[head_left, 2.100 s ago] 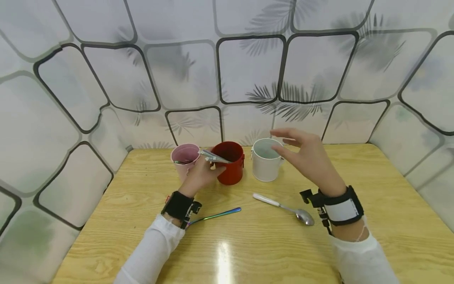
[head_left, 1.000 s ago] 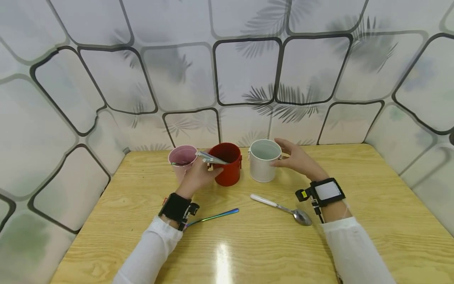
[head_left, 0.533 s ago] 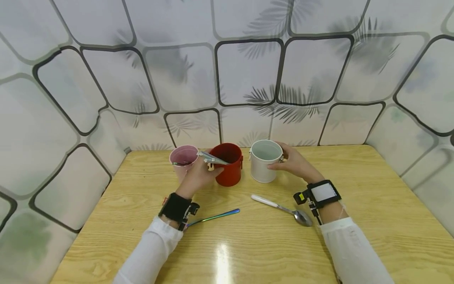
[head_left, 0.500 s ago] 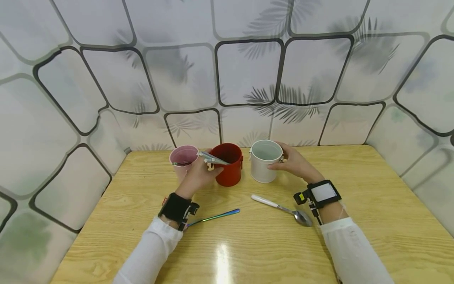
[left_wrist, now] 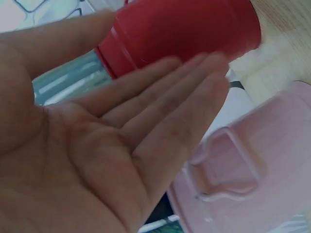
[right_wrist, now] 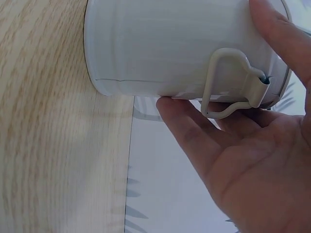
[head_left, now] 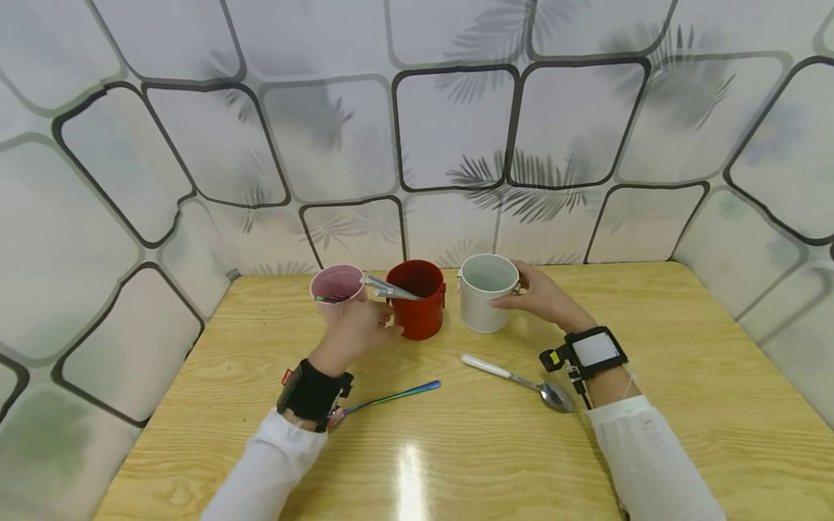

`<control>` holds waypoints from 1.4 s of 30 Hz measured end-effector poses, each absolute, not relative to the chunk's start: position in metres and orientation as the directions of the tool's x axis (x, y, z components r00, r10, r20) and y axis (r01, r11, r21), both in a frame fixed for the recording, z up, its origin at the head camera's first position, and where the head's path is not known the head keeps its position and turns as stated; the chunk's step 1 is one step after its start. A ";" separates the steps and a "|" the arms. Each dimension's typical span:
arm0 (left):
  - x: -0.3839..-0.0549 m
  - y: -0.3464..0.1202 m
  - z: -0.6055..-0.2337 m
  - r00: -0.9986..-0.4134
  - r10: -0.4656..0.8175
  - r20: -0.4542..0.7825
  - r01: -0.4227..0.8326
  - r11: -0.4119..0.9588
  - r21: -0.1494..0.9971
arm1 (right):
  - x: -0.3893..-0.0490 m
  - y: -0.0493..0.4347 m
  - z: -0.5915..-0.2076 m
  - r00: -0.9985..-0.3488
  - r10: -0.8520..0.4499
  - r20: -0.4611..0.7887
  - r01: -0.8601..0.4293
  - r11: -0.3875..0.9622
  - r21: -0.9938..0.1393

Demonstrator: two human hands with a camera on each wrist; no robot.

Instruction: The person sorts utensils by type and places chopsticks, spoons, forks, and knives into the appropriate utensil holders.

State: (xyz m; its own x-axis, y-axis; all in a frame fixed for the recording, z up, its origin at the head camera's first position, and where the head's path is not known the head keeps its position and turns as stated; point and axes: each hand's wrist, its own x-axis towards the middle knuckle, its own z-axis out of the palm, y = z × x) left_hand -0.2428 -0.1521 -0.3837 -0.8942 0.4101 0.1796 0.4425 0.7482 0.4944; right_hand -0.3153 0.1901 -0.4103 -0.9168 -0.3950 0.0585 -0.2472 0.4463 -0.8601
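Note:
A red bucket stands in the middle of the row, silvery wrapped sticks leaning over its rim. To its left is a pink bucket with something dark and thin inside. My left hand is between these two, its fingers extended and holding nothing; its palm shows in the left wrist view. On the right stands a white bucket, upright on the table. My right hand grips its right side, thumb in front and fingers behind, around the small side handle.
A spoon with a white handle lies before the white bucket. Nearer the left wrist lies a rainbow-coloured spoon. The wooden table meets a patterned backdrop right behind the buckets.
My right hand came down to the white bucket and took hold of its side. My left hand let go of the red bucket and drew back slightly towards me.

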 end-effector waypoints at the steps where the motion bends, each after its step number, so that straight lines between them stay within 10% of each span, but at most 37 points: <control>1: -0.240 -0.150 -0.382 -0.893 0.417 0.168 0.444 0.762 0.471 | -0.315 0.190 -0.410 -0.917 -0.395 0.058 -0.246 0.445 -0.861; 42: -0.213 -0.115 -0.423 -0.824 0.563 -0.057 0.493 0.764 0.417 | -0.320 0.191 -0.414 -0.915 -0.397 0.067 -0.259 0.453 -0.853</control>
